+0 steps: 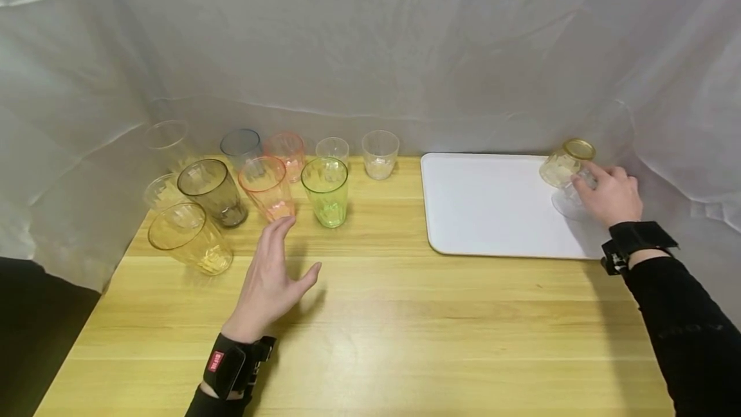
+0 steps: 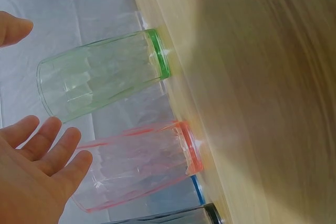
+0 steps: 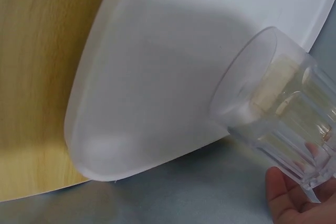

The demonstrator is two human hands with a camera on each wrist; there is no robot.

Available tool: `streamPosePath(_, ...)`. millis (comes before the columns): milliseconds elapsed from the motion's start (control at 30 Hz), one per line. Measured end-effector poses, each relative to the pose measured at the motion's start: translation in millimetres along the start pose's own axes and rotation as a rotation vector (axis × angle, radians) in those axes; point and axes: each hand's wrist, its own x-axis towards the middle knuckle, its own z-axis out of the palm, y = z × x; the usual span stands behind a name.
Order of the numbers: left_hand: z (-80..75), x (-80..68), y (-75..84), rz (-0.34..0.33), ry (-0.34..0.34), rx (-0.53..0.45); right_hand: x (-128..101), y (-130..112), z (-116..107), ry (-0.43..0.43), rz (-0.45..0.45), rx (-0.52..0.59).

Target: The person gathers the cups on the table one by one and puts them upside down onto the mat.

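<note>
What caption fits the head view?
Right hand tips a clear cup over the tray; left hand open near pink cup.

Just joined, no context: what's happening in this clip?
A person works at a wooden table. The right hand grips a clear cup mouth-down on the far right corner of a white tray; a yellowish cup sits upside down on top of it. The left hand is open and empty, its fingers reaching toward a cluster of coloured cups, nearest the pink cup and green cup.
</note>
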Motion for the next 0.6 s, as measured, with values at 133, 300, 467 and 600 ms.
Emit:
streamPosePath(133, -0.1, 0.8, 1.6, -0.009, -0.007, -0.004, -3, -1, -4, 0.001, -0.012, 0.013)
streamPosePath(300, -0.2, 3.8, 3.2, -0.024, 0.004, -0.011, -8, -13, -9, 0.084, -0.022, 0.073)
streamPosePath(467, 0.5, 12.1, 5.5, -0.018, 0.043, -0.039, -13, -45, -16, 0.194, -0.071, 0.159)
streamPosePath(600, 2.2, 20.9, 8.5, -0.026, 0.069, -0.069, -21, -76, -19, 0.230, -0.145, 0.256)
